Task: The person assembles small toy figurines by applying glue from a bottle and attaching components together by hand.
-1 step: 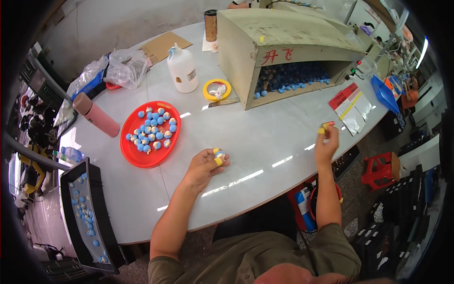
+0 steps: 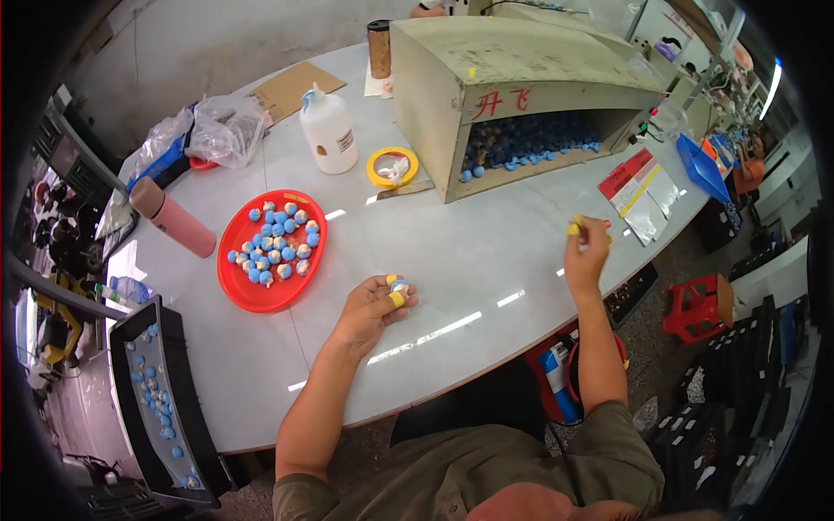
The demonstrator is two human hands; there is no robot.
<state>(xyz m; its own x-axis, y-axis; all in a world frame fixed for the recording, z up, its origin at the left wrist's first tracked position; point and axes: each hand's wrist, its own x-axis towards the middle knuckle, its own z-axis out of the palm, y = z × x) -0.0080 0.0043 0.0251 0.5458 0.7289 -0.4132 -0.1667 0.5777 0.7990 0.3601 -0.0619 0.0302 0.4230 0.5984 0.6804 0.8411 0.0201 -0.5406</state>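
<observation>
My left hand (image 2: 369,308), over the front middle of the table, is closed in a pinch. Thumb and fingers grip a small blue-and-white ball (image 2: 400,286); yellow tape wraps the fingertips. Farther right, my right hand (image 2: 590,259) is raised with its fingers bent together, taped in yellow too. A small red bit shows beside its fingers, but what they hold is too small to make out. Left of my left hand, a round red plate (image 2: 254,300) carries several blue balls with cream-coloured parts (image 2: 274,243).
A beige box (image 2: 426,113) with blue balls inside stands at the back. Around the table are a white squeeze bottle (image 2: 330,135), yellow tape roll (image 2: 375,176), pink flask (image 2: 178,224), red-and-white papers (image 2: 638,187) and plastic bags (image 2: 228,130). A black tray (image 2: 204,430) of balls adjoins the left edge.
My right hand has shifted slightly left, and its fingers have turned a little. My left hand keeps its grip on the ball. The whole view has moved slightly.
</observation>
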